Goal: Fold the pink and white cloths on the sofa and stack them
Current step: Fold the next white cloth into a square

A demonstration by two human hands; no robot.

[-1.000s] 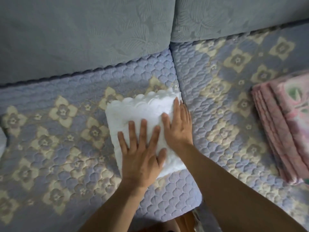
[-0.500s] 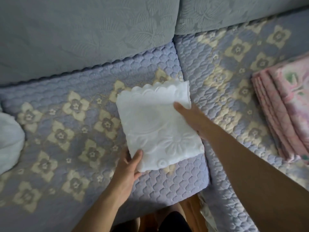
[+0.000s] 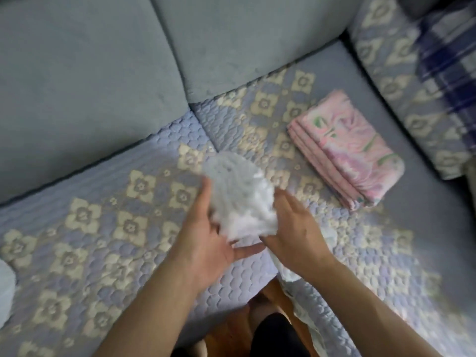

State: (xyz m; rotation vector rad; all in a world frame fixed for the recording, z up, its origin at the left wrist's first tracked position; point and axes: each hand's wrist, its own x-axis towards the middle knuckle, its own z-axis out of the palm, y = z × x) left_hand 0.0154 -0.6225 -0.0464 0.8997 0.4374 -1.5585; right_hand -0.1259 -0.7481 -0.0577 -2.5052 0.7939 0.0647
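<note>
Head view: I see the white cloth (image 3: 240, 199), folded, blurred w/ motion, lifted off the sofa (image 3: 108, 228) btwn both hands. Left hand (image 3: 206, 240) under and along its left side, thumb up against the edge, fingers curled beneath, holding it. Right hand (image 3: 293, 233) flat against its right side, fingers fairly straight, pressing rather than gripping. Pink cloth (image 3: 345, 150) lies folded on the seat to the right, well apart from the white one, near the sofa corner. Another white bit (image 3: 6, 292) at far left edge; can't tell what. Plaid fabric (image 3: 448, 55) top right.
</note>
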